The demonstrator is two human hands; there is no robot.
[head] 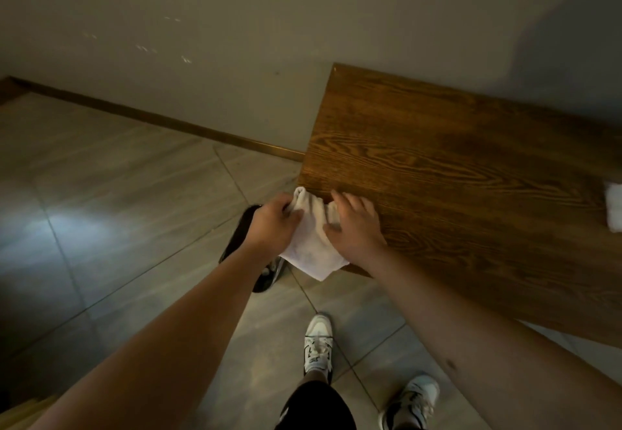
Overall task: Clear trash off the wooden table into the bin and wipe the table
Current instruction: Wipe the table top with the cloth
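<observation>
Gathering a white cloth [311,241] at the desk's [454,167] 7 o'clock corner, the left hand [274,224] pinches it in closed fingers; the right hand [353,227] presses it, fingers spread. Most wood looks bare; one white scrap [614,205] remains at 3 o'clock, bin [250,247] below the corner.

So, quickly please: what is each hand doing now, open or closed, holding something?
Left hand: closed, gripping the white cloth at the table corner.
Right hand: open, fingers spread, pressing on the same cloth.
</observation>
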